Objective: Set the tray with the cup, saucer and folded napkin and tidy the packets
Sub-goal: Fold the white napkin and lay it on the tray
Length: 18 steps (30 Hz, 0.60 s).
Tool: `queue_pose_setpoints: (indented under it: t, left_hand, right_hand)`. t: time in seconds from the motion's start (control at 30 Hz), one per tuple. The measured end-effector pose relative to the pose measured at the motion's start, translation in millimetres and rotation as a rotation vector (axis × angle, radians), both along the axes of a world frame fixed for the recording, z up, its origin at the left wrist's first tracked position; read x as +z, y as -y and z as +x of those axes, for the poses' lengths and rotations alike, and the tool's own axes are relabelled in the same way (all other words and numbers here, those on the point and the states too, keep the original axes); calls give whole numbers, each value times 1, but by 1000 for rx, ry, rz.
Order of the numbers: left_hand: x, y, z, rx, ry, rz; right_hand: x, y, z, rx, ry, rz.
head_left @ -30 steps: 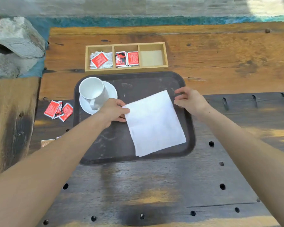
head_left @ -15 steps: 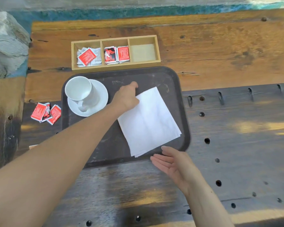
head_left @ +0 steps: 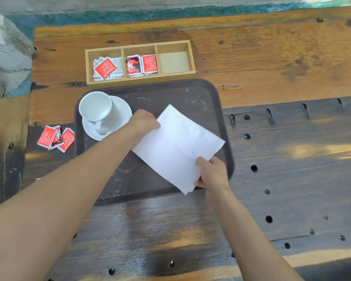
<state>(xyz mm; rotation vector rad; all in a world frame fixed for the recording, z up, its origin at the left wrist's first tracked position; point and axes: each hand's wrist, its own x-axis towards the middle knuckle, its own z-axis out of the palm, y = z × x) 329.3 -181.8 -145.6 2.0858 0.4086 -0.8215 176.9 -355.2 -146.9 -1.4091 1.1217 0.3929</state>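
- Napkin lies askew on the dark tray, white and part-folded, its near corner poking past the tray's front rim; the left hand pinches its far-left edge, and the right hand grips the near-right corner.
- Layers could slip apart if either pinch loosens mid-fold, leaving a crooked crease.
- Thin paper pulled between two hands may tear.
- The left forearm passes just beside the cup on its saucer, at the tray's far-left corner; a careless swing could knock the cup over.
- Loose red packets sit on the bench left of the tray, apart from the wooden organiser; they risk being forgotten.
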Motion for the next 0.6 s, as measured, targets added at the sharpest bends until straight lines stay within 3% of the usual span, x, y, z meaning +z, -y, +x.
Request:
queue_pose_setpoints:
  t: [0.27,0.4,0.5,0.6]
  left_hand:
    - [8,-5,-28,143,-4,-215]
    - [12,-12,-42,85,8,-328]
    - [13,-11,-54,-61,56,-294]
    - [12,-7,-65,-134,164,-186]
  right_hand:
    - [4,71,1,51,224,20]
    - [7,94,3,276,380,38]
    - [9,96,7,357,384,5]
    - [9,96,16,279,350,29]
